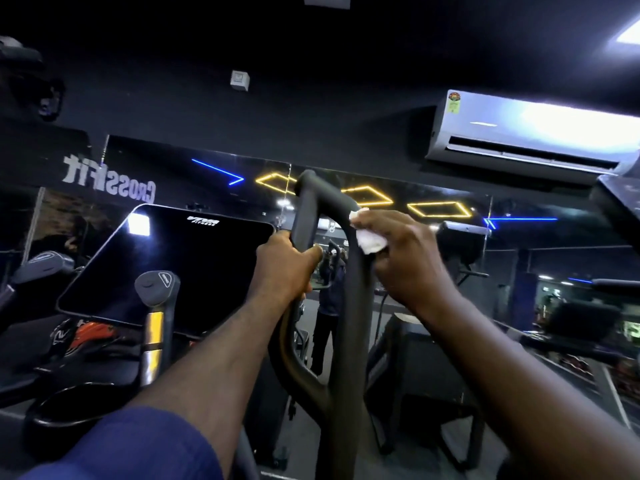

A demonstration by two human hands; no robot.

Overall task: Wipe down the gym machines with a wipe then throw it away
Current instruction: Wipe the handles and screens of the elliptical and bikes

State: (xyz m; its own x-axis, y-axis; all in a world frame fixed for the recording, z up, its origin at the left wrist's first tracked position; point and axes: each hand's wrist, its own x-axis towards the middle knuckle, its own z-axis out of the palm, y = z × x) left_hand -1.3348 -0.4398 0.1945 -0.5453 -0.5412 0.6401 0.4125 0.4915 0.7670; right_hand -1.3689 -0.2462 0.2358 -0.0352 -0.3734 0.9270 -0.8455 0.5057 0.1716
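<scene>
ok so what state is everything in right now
left hand: grips the handle's left bar
right hand: holds the wipe against the handle's right bar
wipe: crumpled, pressed on the bar
handle: upright, a hand on each bar
screen: dark, apparently off
neon lights: lit

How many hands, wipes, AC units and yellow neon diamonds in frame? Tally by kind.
Hands: 2 (left hand grips the handlebar; right hand holds the wipe against it)
Wipes: 1
AC units: 1
Yellow neon diamonds: 3
Total: 7
</scene>
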